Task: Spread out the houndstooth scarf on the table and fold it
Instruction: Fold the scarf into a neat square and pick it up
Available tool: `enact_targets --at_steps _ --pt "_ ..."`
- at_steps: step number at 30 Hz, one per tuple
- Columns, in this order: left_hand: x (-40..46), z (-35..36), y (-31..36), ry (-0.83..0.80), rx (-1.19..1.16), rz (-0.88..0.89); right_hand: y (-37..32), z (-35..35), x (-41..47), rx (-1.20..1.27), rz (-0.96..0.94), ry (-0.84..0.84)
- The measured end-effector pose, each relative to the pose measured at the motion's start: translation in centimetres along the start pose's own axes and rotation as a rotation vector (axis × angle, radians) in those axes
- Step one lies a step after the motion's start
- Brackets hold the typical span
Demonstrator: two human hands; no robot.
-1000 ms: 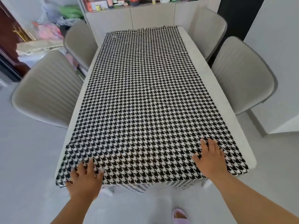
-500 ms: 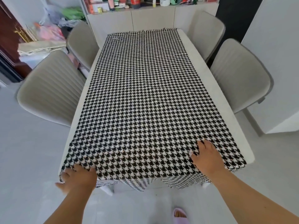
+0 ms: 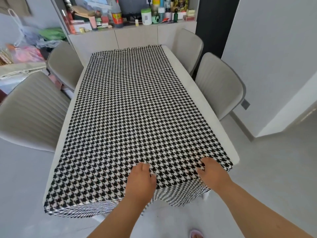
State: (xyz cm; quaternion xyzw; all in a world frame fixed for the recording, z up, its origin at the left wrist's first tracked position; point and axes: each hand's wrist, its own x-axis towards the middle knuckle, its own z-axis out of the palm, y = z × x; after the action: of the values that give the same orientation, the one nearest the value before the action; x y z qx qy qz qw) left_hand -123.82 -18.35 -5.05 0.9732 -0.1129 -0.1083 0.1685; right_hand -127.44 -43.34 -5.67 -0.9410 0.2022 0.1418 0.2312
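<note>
While the houndstooth scarf (image 3: 137, 117) lies flat along the length of the white table (image 3: 221, 127), both hands rest on its near end in the head view. Its fringed far edge sits toward 12 o'clock, close to the sideboard (image 3: 133, 37), and its near end drapes over the table edge toward 6 o'clock. A strip of bare tabletop shows along the 3 o'clock side and a thinner one along the 9 o'clock side.

At about 6 o'clock, the left hand (image 3: 141, 183) lies palm down on the cloth with fingers curled and close together; whether it pinches any fabric I cannot tell. At about 5 o'clock, the right hand (image 3: 211, 172) presses near the scarf's near right corner, its fingers bent into the fabric, which wrinkles slightly beside them; a firm grasp cannot be confirmed.

Grey chairs stand on both sides, two at 9 to 10 o'clock (image 3: 32, 109) and two at 1 to 2 o'clock (image 3: 221, 86). Bottles and jars (image 3: 145, 16) crowd the sideboard top.
</note>
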Motion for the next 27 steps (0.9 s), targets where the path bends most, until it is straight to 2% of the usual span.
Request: enact_targets --at_steps 11,15,19,23,27 --pt "0.0 2.8 7.1 -0.055 -0.042 -0.014 2.5 -3.0 3.6 -0.024 -0.193 -0.199" --pt "1.0 4.3 11.3 -0.017 -0.098 -0.128 4.1 -5.0 6.1 -0.077 -0.32 -0.348" --pt "0.7 6.2 15.3 0.027 -0.139 -0.272 5.9 -6.8 8.0 -0.195 -0.493 -0.407" --pt "-1.2 7.6 18.3 0.102 -0.16 -0.396 7.3 -7.2 8.8 -0.208 -0.568 -0.416" --pt "-3.9 8.4 19.2 0.153 -0.195 -0.488 8.3 -6.1 7.6 -0.165 -0.612 -0.348"
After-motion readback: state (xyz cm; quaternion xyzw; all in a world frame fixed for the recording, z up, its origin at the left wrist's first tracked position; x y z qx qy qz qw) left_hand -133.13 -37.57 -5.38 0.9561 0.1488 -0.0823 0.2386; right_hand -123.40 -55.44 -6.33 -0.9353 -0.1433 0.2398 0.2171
